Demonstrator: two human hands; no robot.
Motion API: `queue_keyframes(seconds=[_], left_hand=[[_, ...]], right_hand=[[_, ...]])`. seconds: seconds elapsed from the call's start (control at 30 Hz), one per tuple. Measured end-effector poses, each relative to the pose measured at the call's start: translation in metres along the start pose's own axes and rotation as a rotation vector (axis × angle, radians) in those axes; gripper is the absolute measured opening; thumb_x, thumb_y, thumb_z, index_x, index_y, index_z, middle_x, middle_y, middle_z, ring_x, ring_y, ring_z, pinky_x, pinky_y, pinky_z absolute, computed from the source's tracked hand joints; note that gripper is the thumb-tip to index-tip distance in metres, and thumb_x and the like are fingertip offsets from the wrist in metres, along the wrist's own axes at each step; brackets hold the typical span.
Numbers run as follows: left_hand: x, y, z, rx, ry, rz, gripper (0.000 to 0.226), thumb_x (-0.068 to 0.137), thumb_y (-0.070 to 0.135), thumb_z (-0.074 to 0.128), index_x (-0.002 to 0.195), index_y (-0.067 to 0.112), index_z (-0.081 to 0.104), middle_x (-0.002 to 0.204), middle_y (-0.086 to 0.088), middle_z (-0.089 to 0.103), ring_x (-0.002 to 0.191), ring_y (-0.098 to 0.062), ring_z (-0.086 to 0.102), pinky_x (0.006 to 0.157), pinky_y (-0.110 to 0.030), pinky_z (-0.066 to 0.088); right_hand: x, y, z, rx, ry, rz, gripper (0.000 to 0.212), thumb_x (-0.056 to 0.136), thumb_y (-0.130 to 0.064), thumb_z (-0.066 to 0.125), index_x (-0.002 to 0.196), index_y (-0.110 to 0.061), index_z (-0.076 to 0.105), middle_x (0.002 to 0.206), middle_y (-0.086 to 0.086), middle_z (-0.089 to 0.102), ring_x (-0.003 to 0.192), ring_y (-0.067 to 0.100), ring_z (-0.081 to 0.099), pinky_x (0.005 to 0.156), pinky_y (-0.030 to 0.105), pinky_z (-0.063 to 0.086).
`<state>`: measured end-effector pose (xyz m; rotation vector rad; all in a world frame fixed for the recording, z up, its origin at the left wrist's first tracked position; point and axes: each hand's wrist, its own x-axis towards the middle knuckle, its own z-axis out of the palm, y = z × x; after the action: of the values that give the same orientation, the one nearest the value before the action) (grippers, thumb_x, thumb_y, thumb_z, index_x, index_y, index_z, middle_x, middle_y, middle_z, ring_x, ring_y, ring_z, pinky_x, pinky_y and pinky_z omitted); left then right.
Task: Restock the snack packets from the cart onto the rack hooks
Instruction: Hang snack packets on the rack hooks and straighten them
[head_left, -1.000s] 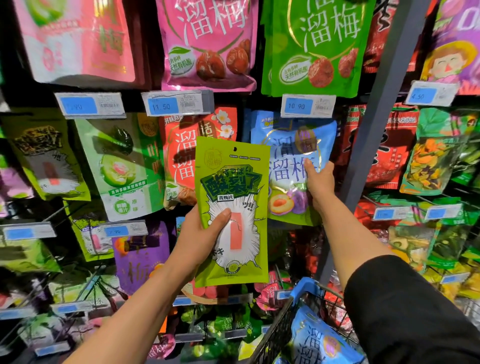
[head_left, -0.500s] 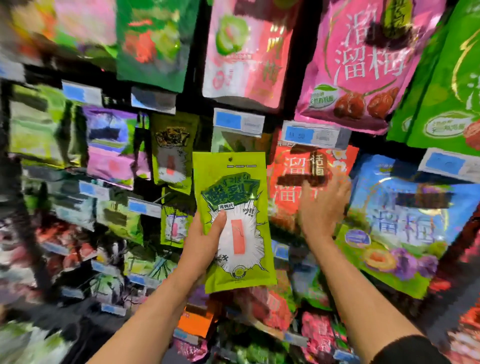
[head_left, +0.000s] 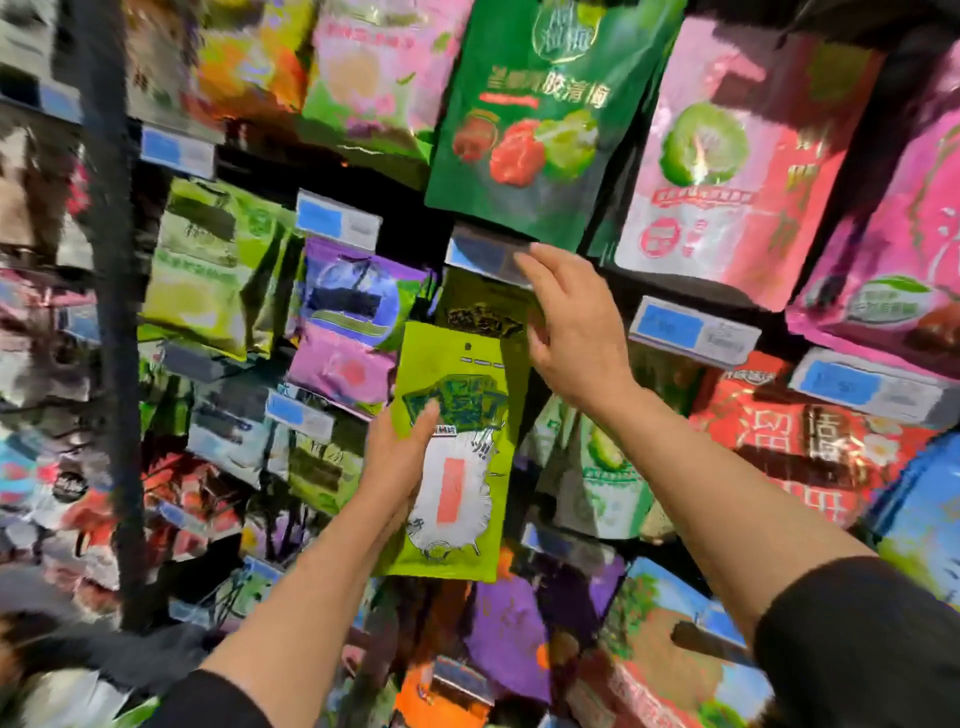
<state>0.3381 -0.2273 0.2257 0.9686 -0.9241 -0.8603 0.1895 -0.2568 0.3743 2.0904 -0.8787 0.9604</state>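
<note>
A: What fills the frame?

B: A rack (head_left: 111, 322) hung with snack bags from edge to edge, its dark post running down the left side. Much of it is smeared with blur.

A: The biggest bags?

B: A dark green bag (head_left: 530, 119) at top centre, a pink bag (head_left: 727, 171) to its right, a red bag (head_left: 810, 447) at mid right, and a purple bag (head_left: 353, 322) left of centre.

A: And the packet in question?

B: The lime packet (head_left: 457, 467) sits at the centre of the frame, upright, in front of an olive bag (head_left: 478, 306) hanging just behind its top edge.

A: The hands?

B: The left hand (head_left: 397, 467) grips the lime packet from its left edge, thumb laid across the front. The right hand (head_left: 571, 332) is raised at upper centre, fingers loosely spread, fingertips at a price tag (head_left: 483, 254) under the dark green bag. Whether they touch it, I cannot tell.
</note>
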Motion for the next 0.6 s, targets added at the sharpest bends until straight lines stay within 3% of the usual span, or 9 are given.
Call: queue_keyframes(seconds=[0.13, 0.2, 0.3, 0.4, 0.53, 0.6], left_hand=[[0.036, 0.0, 0.001, 0.0, -0.052, -0.081, 0.062, 0.081, 0.054, 0.065, 0.131, 0.019, 0.055, 0.13, -0.006, 0.059, 0.119, -0.021, 0.056, 0.105, -0.041, 0.043], [0.05, 0.003, 0.002, -0.059, -0.118, -0.074, 0.027, 0.091, 0.024, 0.064, 0.116, 0.017, 0.063, 0.122, -0.005, 0.064, 0.112, -0.017, 0.061, 0.1, -0.036, 0.047], [0.072, 0.01, 0.007, -0.12, -0.22, -0.049, 0.023, 0.09, -0.006, 0.055, 0.107, 0.005, 0.066, 0.09, 0.002, 0.07, 0.081, -0.01, 0.067, 0.08, -0.027, 0.053], [0.089, 0.015, 0.012, -0.126, -0.218, -0.025, 0.02, 0.086, -0.002, 0.063, 0.095, 0.014, 0.068, 0.089, -0.002, 0.071, 0.084, -0.02, 0.066, 0.085, -0.034, 0.052], [0.102, 0.029, 0.023, -0.135, -0.18, 0.051, 0.014, 0.08, 0.002, 0.072, 0.086, 0.014, 0.068, 0.079, 0.004, 0.068, 0.067, -0.002, 0.064, 0.069, -0.019, 0.05], [0.107, 0.033, 0.026, -0.151, -0.174, 0.041, 0.017, 0.078, 0.003, 0.075, 0.079, 0.019, 0.067, 0.076, 0.006, 0.069, 0.067, -0.005, 0.065, 0.069, -0.02, 0.052]], right_hand=[[0.038, -0.002, 0.013, -0.155, -0.182, -0.171, 0.063, 0.062, -0.005, 0.054, 0.124, -0.001, 0.059, 0.125, 0.018, 0.061, 0.108, 0.037, 0.06, 0.097, 0.046, 0.044], [0.044, 0.001, 0.015, -0.251, -0.234, -0.229, 0.064, 0.061, -0.01, 0.056, 0.125, -0.006, 0.06, 0.127, 0.011, 0.061, 0.111, 0.032, 0.059, 0.099, 0.04, 0.037], [0.044, 0.006, 0.014, -0.353, -0.239, -0.327, 0.056, 0.067, -0.012, 0.053, 0.123, -0.01, 0.061, 0.129, 0.006, 0.061, 0.117, 0.026, 0.057, 0.097, 0.036, 0.03], [0.039, 0.014, 0.012, -0.41, -0.176, -0.409, 0.042, 0.082, -0.008, 0.046, 0.12, -0.01, 0.063, 0.126, 0.005, 0.063, 0.115, 0.026, 0.058, 0.092, 0.037, 0.034], [0.033, 0.022, 0.008, -0.498, -0.179, -0.484, 0.041, 0.09, -0.008, 0.039, 0.124, -0.01, 0.061, 0.129, 0.002, 0.062, 0.114, 0.026, 0.059, 0.087, 0.037, 0.036], [0.035, 0.024, 0.006, -0.507, -0.184, -0.491, 0.044, 0.092, -0.007, 0.031, 0.125, -0.01, 0.061, 0.129, 0.003, 0.061, 0.113, 0.026, 0.059, 0.087, 0.037, 0.036]])
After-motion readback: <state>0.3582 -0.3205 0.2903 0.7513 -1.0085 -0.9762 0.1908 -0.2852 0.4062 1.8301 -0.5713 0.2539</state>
